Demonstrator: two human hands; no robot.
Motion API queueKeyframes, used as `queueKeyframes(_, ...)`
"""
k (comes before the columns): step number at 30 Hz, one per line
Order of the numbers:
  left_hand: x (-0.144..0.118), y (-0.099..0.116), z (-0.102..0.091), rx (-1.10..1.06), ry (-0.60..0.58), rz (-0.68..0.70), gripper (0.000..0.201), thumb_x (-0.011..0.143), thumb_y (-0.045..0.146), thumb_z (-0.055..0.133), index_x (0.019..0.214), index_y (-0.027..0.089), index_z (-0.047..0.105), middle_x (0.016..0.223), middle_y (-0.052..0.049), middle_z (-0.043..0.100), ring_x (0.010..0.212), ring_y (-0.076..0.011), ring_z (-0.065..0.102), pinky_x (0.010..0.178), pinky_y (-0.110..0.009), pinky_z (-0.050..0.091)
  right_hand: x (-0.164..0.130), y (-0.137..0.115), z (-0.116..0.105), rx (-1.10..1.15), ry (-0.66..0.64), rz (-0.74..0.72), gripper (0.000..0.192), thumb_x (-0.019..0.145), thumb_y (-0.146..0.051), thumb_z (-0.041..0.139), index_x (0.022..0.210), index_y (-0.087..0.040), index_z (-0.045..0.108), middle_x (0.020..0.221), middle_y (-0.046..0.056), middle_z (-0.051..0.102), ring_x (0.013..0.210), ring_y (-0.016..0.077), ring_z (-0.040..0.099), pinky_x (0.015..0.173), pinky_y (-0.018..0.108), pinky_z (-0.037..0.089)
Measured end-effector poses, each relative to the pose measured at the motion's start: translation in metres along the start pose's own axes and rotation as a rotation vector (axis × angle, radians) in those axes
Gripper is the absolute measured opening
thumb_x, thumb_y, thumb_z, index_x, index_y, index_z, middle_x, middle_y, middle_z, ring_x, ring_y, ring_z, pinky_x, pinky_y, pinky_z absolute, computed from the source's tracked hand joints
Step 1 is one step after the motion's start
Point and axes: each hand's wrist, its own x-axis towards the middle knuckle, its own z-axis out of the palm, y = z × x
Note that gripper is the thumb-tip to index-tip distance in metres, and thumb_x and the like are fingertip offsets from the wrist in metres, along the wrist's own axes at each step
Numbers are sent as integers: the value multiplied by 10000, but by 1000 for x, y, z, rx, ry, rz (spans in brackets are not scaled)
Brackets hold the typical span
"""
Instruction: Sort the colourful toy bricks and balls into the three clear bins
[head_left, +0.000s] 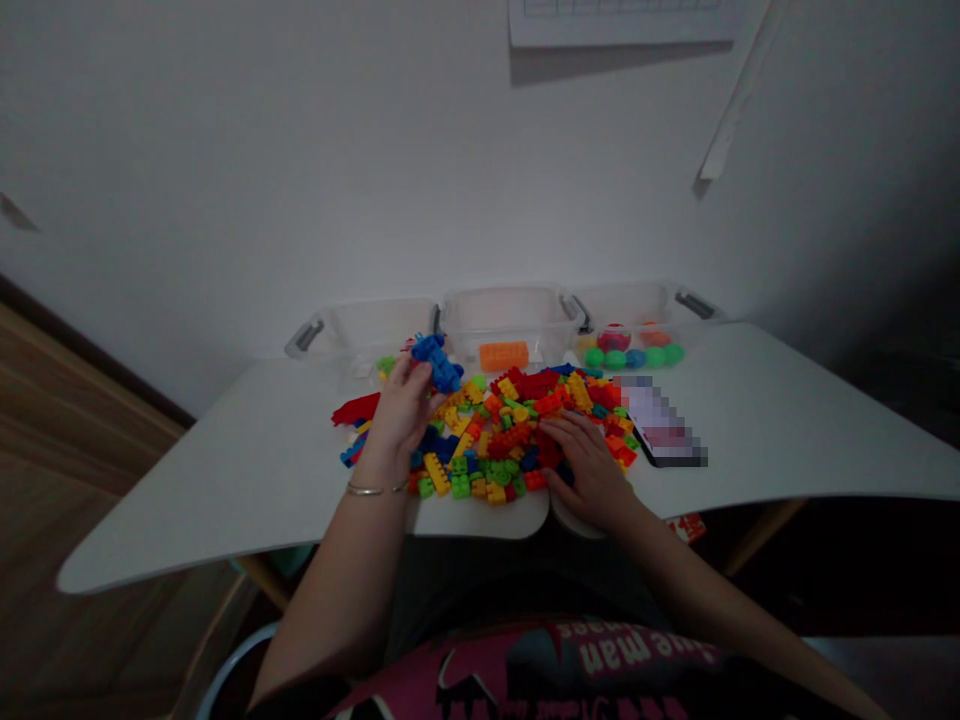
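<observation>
From my remote station I take the brick pile (480, 440) as the dial's centre. Nearest, at 6 o'clock, a printed shirt (487, 675) bears lettering; I read "man", the rest being partly lost in folds. At 4 o'clock, under the table, a red-and-white object (688, 527) carries marks too small to read. The white table (225, 470) has a front edge notched near 5 o'clock; its surface runs widely out to a rounded tip at 8 o'clock and toward 3 o'clock.

My right hand (592, 465) lies at 3 to 4 o'clock on the pile, fingers together and slightly bent; I cannot tell whether they grip a brick. My left hand (401, 410), at 9 to 10 o'clock, pinches a blue toy piece (436, 362) above the pile's edge. At 3 o'clock lies a phone (660, 425), its screen pixelated and unreadable.

Three see-through bins (510, 306) line the rear from 10 to 2 o'clock, leaving little table behind them. Beyond rises a pale wall (300, 150); at 1 o'clock hangs a sheet (622, 25) with a grid, its entries unreadable.
</observation>
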Motion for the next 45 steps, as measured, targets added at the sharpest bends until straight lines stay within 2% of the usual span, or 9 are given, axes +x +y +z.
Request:
queueKeyframes(4,21,25,0,-280,6,-182,141,925,207,521,995,167,636,916,-49,716,761,-119,684,695,-240,596,0,0,0,-3,-1,12,510,895,-266,530,1393,-190,448,1348,111,580,1338,312,416,1108,573,391)
queueKeyframes(7,42,37,-1,-283,94,-117,149,952,227,490,955,175,630,879,-46,700,769,-122,682,696,-231,594,1,1,0,-6,2,6,500,898,-268,523,1385,-181,452,1349,116,579,1340,310,413,1110,570,389)
queueKeyframes(14,82,34,-22,208,281,367,294,876,240,589,1166,280,573,1086,-36,653,857,-141,678,735,-284,595,1,2,-1,8,-1,13,496,900,-283,528,1381,-180,461,1343,119,580,1338,307,410,1108,565,394)
queueKeyframes(20,89,30,-34,848,88,608,475,821,215,578,1294,242,550,1296,-97,621,1142,-236,605,1029,-424,479,1,1,-3,19,-12,14,509,890,-273,541,1382,-175,461,1347,121,575,1356,293,391,1127,546,383)
queueKeyframes(23,86,30,-29,1163,37,602,438,826,185,520,1256,225,595,1294,-121,636,1234,-288,557,1143,-556,292,1,1,-2,13,-18,17,518,889,-272,536,1393,-183,454,1351,118,574,1354,299,395,1126,558,379)
queueKeyframes(27,85,26,-25,1415,150,516,391,835,216,484,1188,263,645,1209,-113,688,1180,-348,584,1119,-705,84,0,1,-1,10,-25,24,533,892,-281,527,1413,-202,444,1348,114,576,1345,312,411,1114,580,384)
queueKeyframes(34,79,20,-31,1649,185,546,406,903,280,363,1128,192,690,1146,-154,696,1102,-342,599,1113,-641,163,1,2,0,12,-8,0,520,886,-269,544,1390,-181,453,1339,121,580,1337,306,412,1115,562,391)
queueKeyframes(41,77,11,-35,1580,236,677,429,933,333,346,1133,179,693,1178,-146,675,1150,-323,551,1151,-602,87,1,1,0,22,-12,-2,522,893,-269,537,1400,-192,438,1350,114,570,1342,304,412,1113,567,394)
queueKeyframes(45,75,10,-35,1704,159,630,464,947,324,292,987,157,724,1016,-171,713,1053,-332,584,1048,-581,261,1,1,0,22,-22,11,531,894,-277,535,1410,-202,434,1350,114,572,1347,307,409,1118,574,385)
